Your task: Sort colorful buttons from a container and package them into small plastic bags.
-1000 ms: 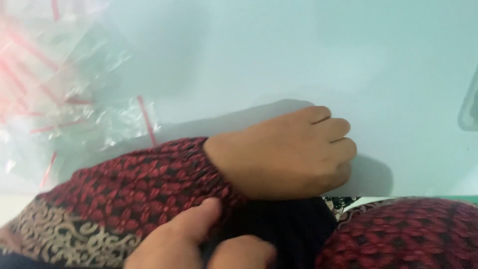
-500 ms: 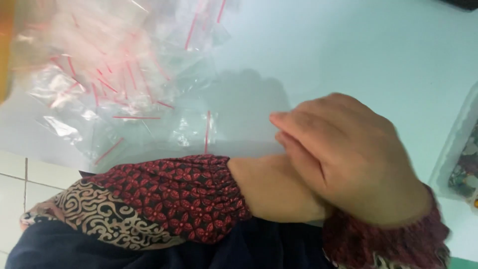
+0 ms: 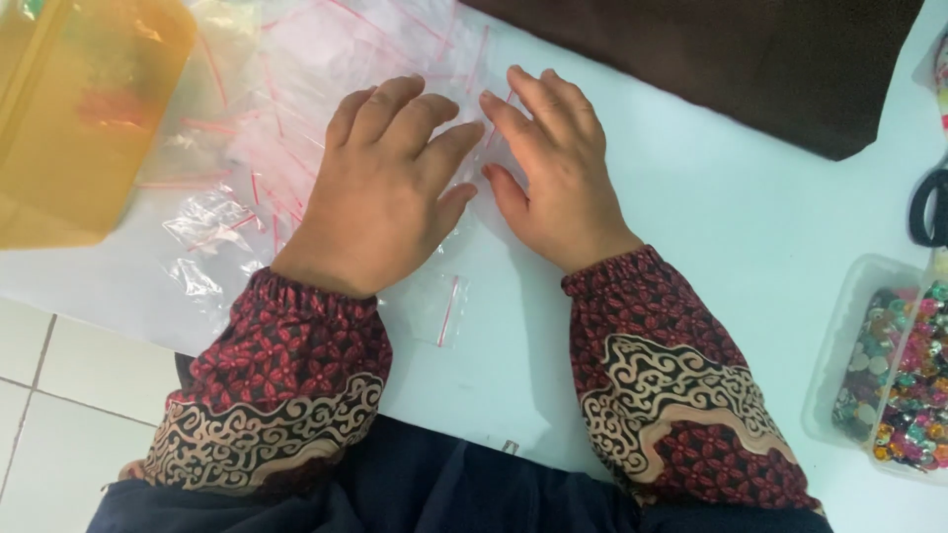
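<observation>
Bright, even light from above falls on the pale worktop (image 3: 711, 257), casting soft shadows just below both wrists. The clear plastic bags (image 3: 296, 128) glint faintly. Focus is sharp throughout, with little blur.

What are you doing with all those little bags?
A person's left hand and right hand lie flat, palms down, on a heap of small clear zip bags with red strips spread over a white table. Neither hand grips anything. A clear tub of colourful beads sits to the right, an orange plastic pouch to the left.
</observation>
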